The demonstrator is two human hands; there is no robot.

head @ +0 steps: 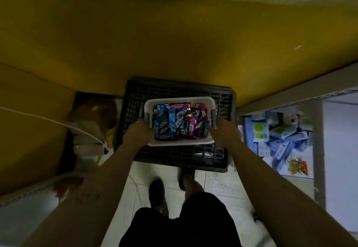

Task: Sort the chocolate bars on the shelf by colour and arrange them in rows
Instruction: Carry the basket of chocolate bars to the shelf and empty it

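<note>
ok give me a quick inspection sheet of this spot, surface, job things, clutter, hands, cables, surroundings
surface: black crate on the tiled floor, under the white basket; cannot tell if the basket rests on it
job's things: blue and pink chocolate bars mixed loose in the basket, unsorted
clutter: boxes and packets on the right-hand shelf; blurred bundles left of the crate
grippers: left hand and right hand each grip a side of the basket
cables: white cord running along the left side
surroundings: yellow wall ahead, dim light

Dim, soft — wide-angle edge warp
</note>
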